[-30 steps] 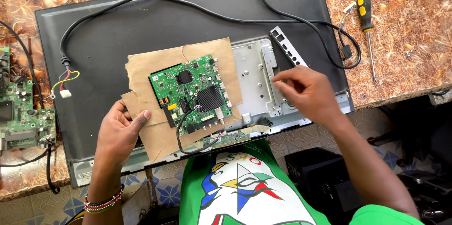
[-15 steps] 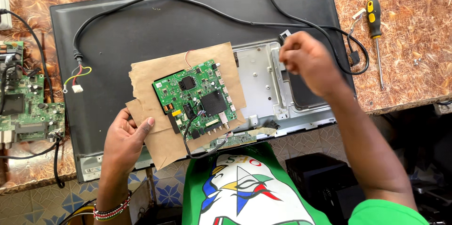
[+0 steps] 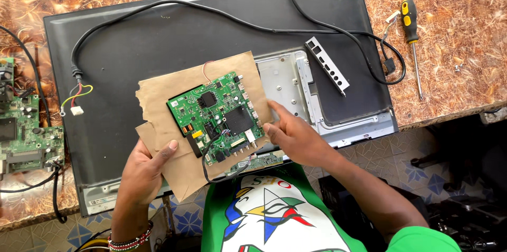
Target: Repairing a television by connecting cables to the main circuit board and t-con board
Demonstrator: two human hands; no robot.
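At my bench, my left hand (image 3: 141, 170) pinches the brown cardboard (image 3: 174, 125), thumb on top, while my right hand (image 3: 296, 137) rests loosely open at the right edge of the green circuit board (image 3: 219, 117), which lies on that cardboard atop the flat television's black back (image 3: 158, 41). The risk, as I judge it: the board slides off and strains the thin wires (image 3: 222, 170) under it, or a fingertip bends a connector.

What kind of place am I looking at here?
Probably an electronics repair bench: an opened flat-screen television lies face down, a green circuit board rests on cardboard, and a screwdriver lies nearby.
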